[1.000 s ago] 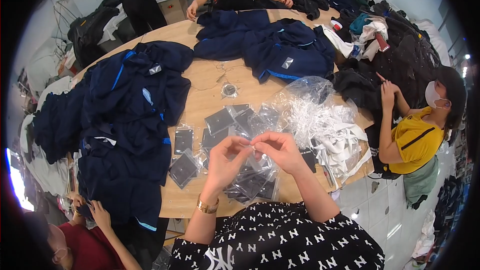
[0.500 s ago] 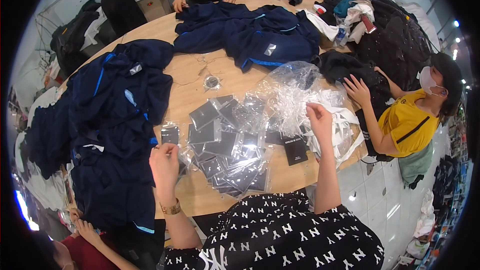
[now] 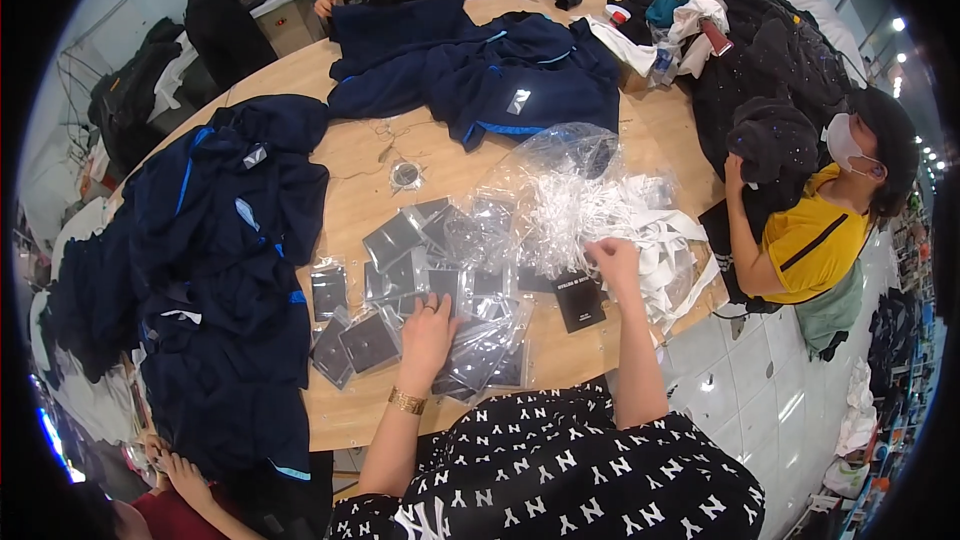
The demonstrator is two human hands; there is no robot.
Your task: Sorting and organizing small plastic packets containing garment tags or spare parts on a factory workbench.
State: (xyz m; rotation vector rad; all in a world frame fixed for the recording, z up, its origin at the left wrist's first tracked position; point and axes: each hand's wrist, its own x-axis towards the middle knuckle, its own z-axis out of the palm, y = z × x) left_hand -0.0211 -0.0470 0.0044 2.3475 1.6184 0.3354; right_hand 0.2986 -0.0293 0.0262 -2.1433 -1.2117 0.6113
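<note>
So the left hand (image 3: 428, 338) is down around the middle of the frame, fingers spread fairly loosely over a messy heap of clear packets (image 3: 395, 240) with dark grey cards inside; it looks like it's resting on the heap, and I can't see anything gripped in it. The heap sits mid-frame on the pale wood surface (image 3: 355, 215), with a few more packets spilling off to the left, some overlapping. The right hand (image 3: 616, 262) is right of centre, fingers drawn in narrow at the lower edge of a tangle of white strings (image 3: 585, 212) (can't tell if they've actually pinched a string, it's too small to make out). Just below those fingers there's a black card (image 3: 580, 302) lying flat, and white strips (image 3: 665, 275) trail off to the right of the wrist. A crumpled clear plastic bag (image 3: 545, 152) is bunched up around the far side of the strings. Big piles of navy garments (image 3: 220, 270) take up the left side, with another navy pile (image 3: 520, 85) at the upper middle. Over on the right, a co-worker in a yellow top (image 3: 820, 240) has a hand on some dark fabric (image 3: 770, 140).
</note>
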